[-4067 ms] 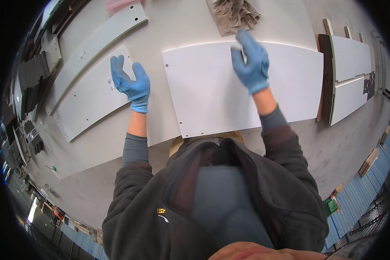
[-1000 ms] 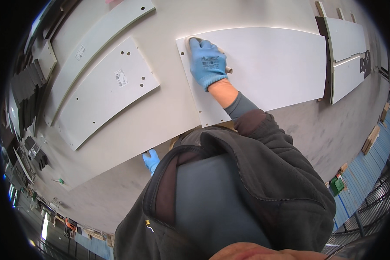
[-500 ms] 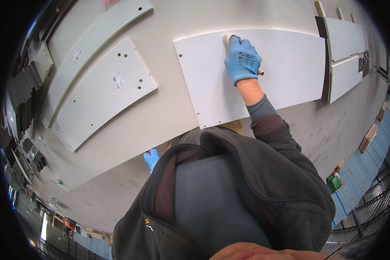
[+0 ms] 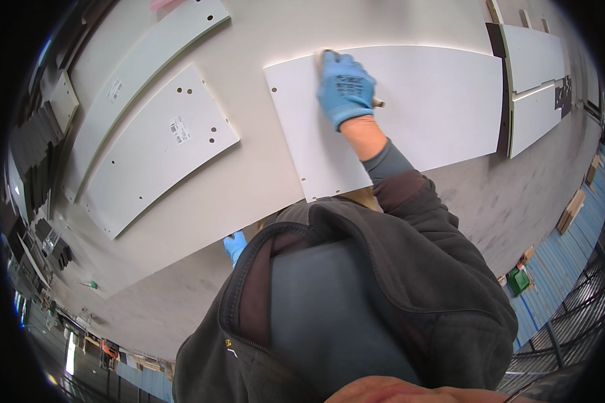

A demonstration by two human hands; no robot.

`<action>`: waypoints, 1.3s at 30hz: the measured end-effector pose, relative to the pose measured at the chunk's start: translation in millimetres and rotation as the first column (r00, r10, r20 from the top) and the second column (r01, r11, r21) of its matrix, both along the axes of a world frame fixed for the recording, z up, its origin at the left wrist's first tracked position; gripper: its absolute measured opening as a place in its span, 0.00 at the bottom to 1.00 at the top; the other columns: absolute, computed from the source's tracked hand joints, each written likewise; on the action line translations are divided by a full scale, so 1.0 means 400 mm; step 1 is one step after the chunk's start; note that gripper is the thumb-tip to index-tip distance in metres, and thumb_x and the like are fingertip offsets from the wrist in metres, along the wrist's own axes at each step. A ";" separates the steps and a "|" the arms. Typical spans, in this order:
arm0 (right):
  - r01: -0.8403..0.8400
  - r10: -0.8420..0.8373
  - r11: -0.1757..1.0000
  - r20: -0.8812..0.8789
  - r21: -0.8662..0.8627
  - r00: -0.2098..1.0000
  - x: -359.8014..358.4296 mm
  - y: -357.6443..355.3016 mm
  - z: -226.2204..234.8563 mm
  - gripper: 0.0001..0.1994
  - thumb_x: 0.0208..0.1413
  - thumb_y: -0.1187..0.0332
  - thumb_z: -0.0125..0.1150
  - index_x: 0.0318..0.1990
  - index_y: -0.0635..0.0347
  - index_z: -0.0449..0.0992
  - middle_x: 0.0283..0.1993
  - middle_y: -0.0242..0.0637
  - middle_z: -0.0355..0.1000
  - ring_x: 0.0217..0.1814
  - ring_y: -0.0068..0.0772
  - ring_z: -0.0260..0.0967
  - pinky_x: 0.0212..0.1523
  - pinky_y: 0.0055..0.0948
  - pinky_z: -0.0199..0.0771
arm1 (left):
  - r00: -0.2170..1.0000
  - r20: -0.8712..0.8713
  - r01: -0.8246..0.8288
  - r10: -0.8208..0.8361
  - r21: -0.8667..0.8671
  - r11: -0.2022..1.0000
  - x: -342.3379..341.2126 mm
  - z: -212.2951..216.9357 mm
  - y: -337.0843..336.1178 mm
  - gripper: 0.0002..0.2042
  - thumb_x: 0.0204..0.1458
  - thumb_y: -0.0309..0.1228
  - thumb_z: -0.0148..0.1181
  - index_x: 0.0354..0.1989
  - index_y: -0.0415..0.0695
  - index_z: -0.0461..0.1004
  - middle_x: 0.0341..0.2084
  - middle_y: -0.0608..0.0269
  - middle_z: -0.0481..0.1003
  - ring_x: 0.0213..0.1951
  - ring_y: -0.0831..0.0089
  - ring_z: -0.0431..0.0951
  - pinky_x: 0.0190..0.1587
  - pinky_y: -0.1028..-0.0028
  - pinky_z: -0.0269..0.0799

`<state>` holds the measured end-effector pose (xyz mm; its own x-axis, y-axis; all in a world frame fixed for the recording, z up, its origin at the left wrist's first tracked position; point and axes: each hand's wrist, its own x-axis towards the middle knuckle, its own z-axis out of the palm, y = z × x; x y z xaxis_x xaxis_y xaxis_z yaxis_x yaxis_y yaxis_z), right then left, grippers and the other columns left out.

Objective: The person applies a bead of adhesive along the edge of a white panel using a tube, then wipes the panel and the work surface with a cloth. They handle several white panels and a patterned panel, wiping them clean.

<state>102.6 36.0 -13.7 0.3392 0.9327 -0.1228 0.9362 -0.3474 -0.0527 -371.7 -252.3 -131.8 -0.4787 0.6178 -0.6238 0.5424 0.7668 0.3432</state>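
Before me lies a white panel (image 4: 437, 107) with a curved far edge and small holes near its left side. My right hand (image 4: 347, 88), in a blue glove, presses a pale cloth (image 4: 378, 103) onto the panel near its far left part. Bits of the cloth stick out past the fingertips and beside the palm. At the near edge of the worktable, left of my body, my left hand (image 4: 234, 246) shows in part, also gloved in blue. Its fingers rest by the table edge; the jacket hides the rest of it.
Left on the worktable (image 4: 249, 195) lie a curved white panel with holes and a label (image 4: 158, 151) and a longer curved strip (image 4: 141, 74). More white panels (image 4: 534, 60) stand at the right. Dark stacked pieces (image 4: 33, 138) sit far left, a green-handled tool (image 4: 91, 285) nearer.
My right hand has slid left across the white panel with the cloth under it. My left hand stays by the table edge.
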 end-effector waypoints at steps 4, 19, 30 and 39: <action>-0.064 0.078 0.995 -0.196 0.076 0.977 -0.064 0.000 0.034 0.18 0.53 0.69 0.61 0.54 0.53 0.75 0.40 0.44 0.76 0.39 0.50 0.79 0.36 0.50 0.80 | 1.000 0.009 0.007 -0.007 -0.008 1.000 -0.003 0.002 -0.002 0.31 0.65 0.48 0.60 0.63 0.30 0.71 0.60 0.37 0.76 0.61 0.49 0.76 0.62 0.61 0.70; 0.120 -0.118 0.993 -0.064 0.023 0.991 0.151 -0.143 0.108 0.19 0.55 0.67 0.63 0.56 0.45 0.77 0.41 0.43 0.76 0.41 0.50 0.79 0.39 0.48 0.81 | 0.998 0.057 0.012 -0.012 -0.016 1.000 0.005 -0.006 -0.006 0.30 0.65 0.47 0.61 0.63 0.30 0.71 0.60 0.38 0.76 0.61 0.50 0.76 0.62 0.62 0.69; 0.166 -0.166 0.986 -0.015 -0.007 0.986 0.218 -0.133 0.080 0.17 0.58 0.65 0.61 0.55 0.49 0.77 0.41 0.46 0.77 0.41 0.51 0.79 0.37 0.50 0.81 | 0.997 0.080 0.025 -0.024 -0.013 1.000 0.014 -0.009 -0.005 0.30 0.65 0.47 0.61 0.63 0.31 0.71 0.60 0.39 0.76 0.61 0.51 0.76 0.62 0.62 0.69; -0.118 0.089 0.992 -0.907 0.044 0.411 -0.008 -0.102 0.154 0.19 0.58 0.65 0.56 0.55 0.58 0.79 0.47 0.53 0.79 0.49 0.55 0.77 0.51 0.45 0.77 | 0.993 0.111 0.033 -0.032 -0.004 0.999 0.037 -0.020 -0.004 0.30 0.65 0.47 0.61 0.63 0.31 0.71 0.60 0.39 0.76 0.61 0.52 0.76 0.62 0.63 0.69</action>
<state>99.6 -5.0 47.8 -0.0820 0.9445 -0.3180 0.3778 -0.2658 -0.8869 -356.8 -253.9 -139.9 -0.3863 0.6278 -0.6757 0.5259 0.7518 0.3978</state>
